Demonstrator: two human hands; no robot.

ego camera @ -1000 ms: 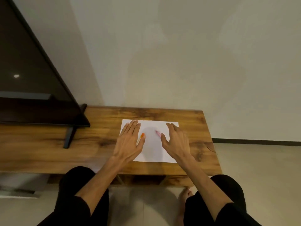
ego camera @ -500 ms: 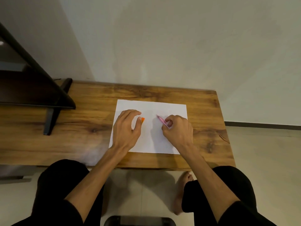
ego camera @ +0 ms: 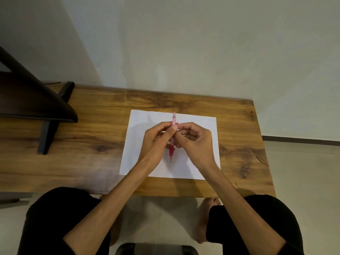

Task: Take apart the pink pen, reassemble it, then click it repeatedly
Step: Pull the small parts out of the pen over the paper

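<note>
The pink pen (ego camera: 173, 120) is held above a white sheet of paper (ego camera: 139, 122), lengthwise away from me, its clicker end far and its darker red grip and tip (ego camera: 171, 152) pointing toward me. My left hand (ego camera: 156, 142) pinches the barrel from the left with thumb and fingers. My right hand (ego camera: 196, 142) grips the same barrel from the right, the fingertips of both hands meeting around the pen's middle. The middle of the pen is hidden by my fingers. The orange object seen earlier is out of sight.
The paper lies on a wooden table (ego camera: 92, 135) against a plain wall. A dark monitor with a black stand (ego camera: 49, 129) occupies the table's left end. My knees and bare feet are below the front edge, with a dark stool (ego camera: 156, 249) underneath.
Both hands were flat on the paper, then my right hand picked up the pink pen. Now both hands have come together at the sheet's middle, holding the pen between them. The view tilted down.
</note>
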